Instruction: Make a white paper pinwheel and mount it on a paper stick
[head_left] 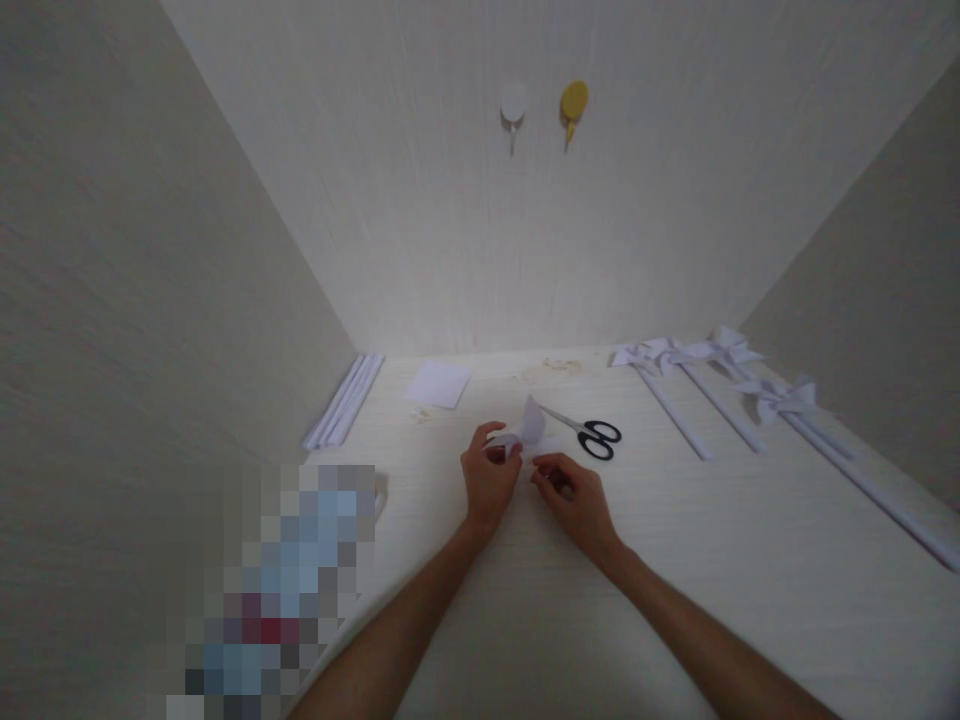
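Note:
A folded white paper pinwheel [532, 422] stands in the grip of my left hand [491, 478], whose thumb and fingers pinch its near side. One curled blade of it points up. Close beside it, my right hand [576, 496] has its thumb and forefinger pressed together just under the paper. Whatever sits between those fingertips is too small to make out. Scissors [598, 438] with black handles lie just beyond my right hand, their blades pointing toward the pinwheel.
Several finished paper pinwheels on sticks [679, 362] lie at the right. Rolled white paper sticks [345, 402] lie at the left, near a square paper sheet [441, 384]. Small pale bits [561, 366] lie near the back wall. A blurred-out patch [285, 590] covers the lower left.

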